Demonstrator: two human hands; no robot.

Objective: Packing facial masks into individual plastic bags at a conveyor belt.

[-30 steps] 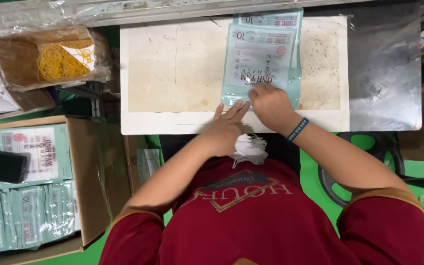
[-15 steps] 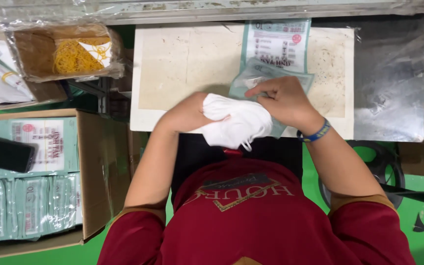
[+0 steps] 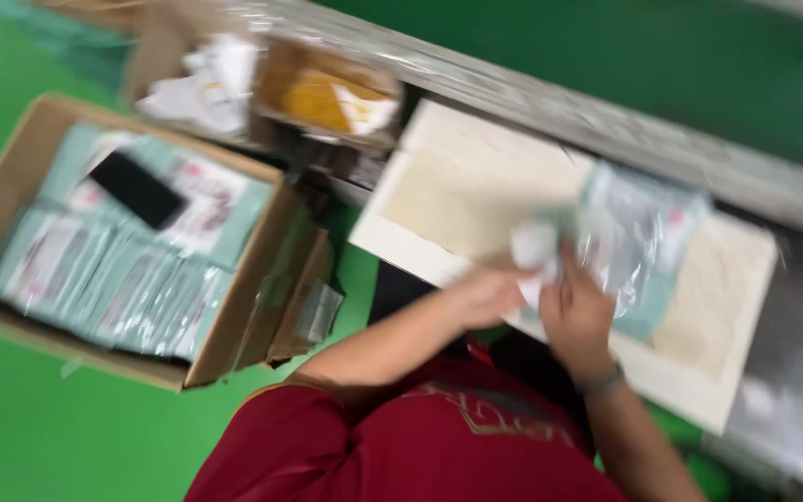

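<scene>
The view is blurred and tilted. My left hand (image 3: pixel 485 293) grips a white folded mask (image 3: pixel 533 249) at the mouth of a clear and teal plastic bag (image 3: pixel 638 232). My right hand (image 3: pixel 576 314), with a band on its wrist, holds the near edge of that bag. The bag lies on a worn white board (image 3: pixel 457 191) in front of me. How far the mask is inside the bag cannot be told from the blur.
A cardboard box (image 3: pixel 262 270) at left holds several teal packets (image 3: pixel 113 279) with a black phone (image 3: pixel 137 189) on top. A wrapped box with yellow contents (image 3: pixel 327 98) stands behind the board. A metal rail (image 3: pixel 625 107) runs along the back. The floor is green.
The camera has swung left and tilted, bringing the packet box into view. My hands have brought the white mask up to the bag's mouth.
</scene>
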